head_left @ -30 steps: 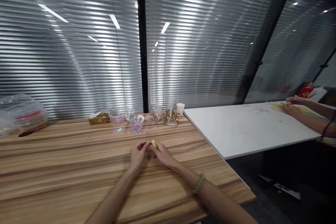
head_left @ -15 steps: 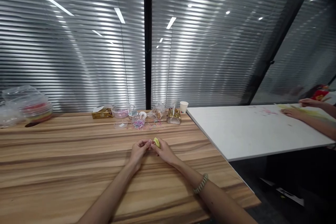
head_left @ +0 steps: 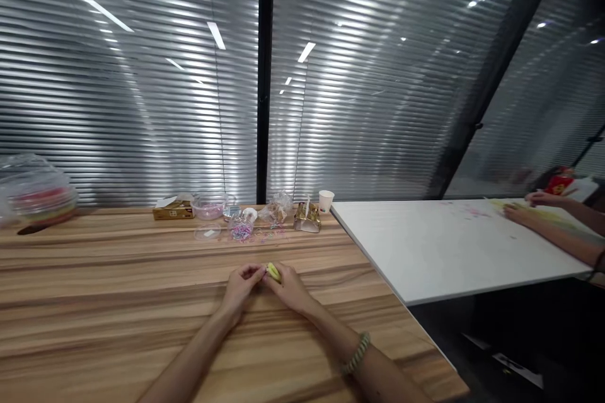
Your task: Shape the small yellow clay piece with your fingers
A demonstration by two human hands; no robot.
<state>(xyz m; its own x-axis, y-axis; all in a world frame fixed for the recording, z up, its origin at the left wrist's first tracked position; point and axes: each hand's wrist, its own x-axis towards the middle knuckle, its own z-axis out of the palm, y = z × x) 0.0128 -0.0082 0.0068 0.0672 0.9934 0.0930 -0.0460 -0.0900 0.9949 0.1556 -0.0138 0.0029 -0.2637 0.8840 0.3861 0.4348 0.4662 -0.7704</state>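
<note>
I note right hand clamped on yellow piece above table, presumably steadying it. Left hand pinched together just beside; cannot tell on what. Tub stands beyond, likely placed within reach.

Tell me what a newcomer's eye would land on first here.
Probably the tall grey slatted blinds, which fill most of the upper view. Next, likely the small bright yellow object in the right hand, below centre over the striped brown wooden table, with the left hand close beside it.
</note>
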